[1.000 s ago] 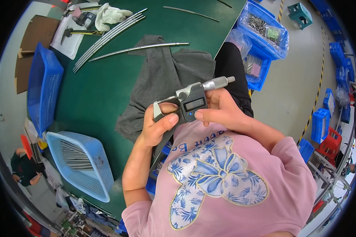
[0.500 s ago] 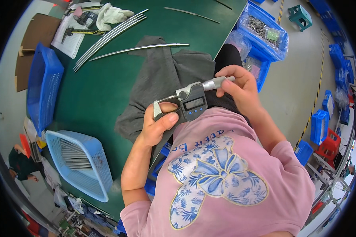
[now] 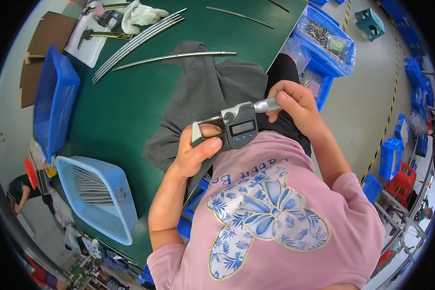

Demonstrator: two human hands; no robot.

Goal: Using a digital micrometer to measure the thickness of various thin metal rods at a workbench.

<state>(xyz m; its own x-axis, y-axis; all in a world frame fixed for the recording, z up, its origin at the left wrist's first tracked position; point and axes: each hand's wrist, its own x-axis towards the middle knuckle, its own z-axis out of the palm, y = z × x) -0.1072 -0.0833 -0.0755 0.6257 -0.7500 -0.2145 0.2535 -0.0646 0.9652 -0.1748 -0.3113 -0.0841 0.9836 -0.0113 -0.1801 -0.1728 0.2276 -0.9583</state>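
Both hands hold a digital micrometer (image 3: 239, 123) over my lap. My left hand (image 3: 198, 151) is closed around its curved frame, thumb on the near side. The thimble at the other end is pinched between thumb and fingers of my right hand (image 3: 295, 102). Its small display and blue buttons face up. No workpiece shows between the measuring faces. Under and beyond the micrometer lies a crumpled grey cloth (image 3: 195, 92). A single thin metal rod (image 3: 174, 59) rests partly across the cloth, with several more rods (image 3: 135, 46) side by side at its left.
A light blue basket (image 3: 123, 193) holds many thin rods at the left. Behind it stands a darker blue basket (image 3: 58, 101). Calipers (image 3: 104, 35), a white glove (image 3: 142, 17) and papers lie at the far left. Blue bins (image 3: 345, 63) with metal parts flank the table's right edge.
The right hand's fingers have shifted on the thimble. The whole view has moved slightly, and the micrometer sits a little further right in it.
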